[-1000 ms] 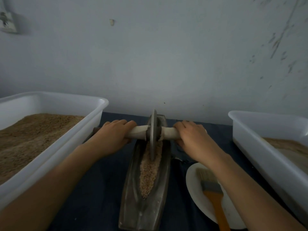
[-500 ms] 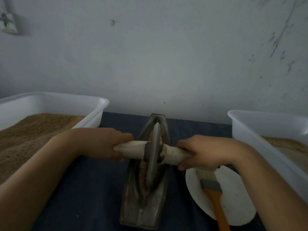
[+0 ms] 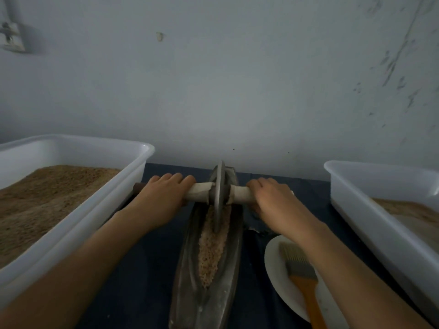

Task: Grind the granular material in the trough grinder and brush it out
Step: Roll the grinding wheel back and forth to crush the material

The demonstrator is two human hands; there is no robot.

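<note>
— Nearest the camera?
— A brush (image 3: 303, 279) on a white plate (image 3: 276, 276); the trough grinder (image 3: 190, 281) holds granular material (image 3: 211, 252).
— The hands?
— At the far end, the left hand (image 3: 164, 198) and right hand (image 3: 273, 200) are curled around the axle (image 3: 240, 194) either side of the wheel (image 3: 218, 193).
— Any writing?
— None readable.

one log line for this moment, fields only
step: grinding | left hand: grips axle | right hand: grips axle | wheel: far end of trough | brush: on plate
</note>
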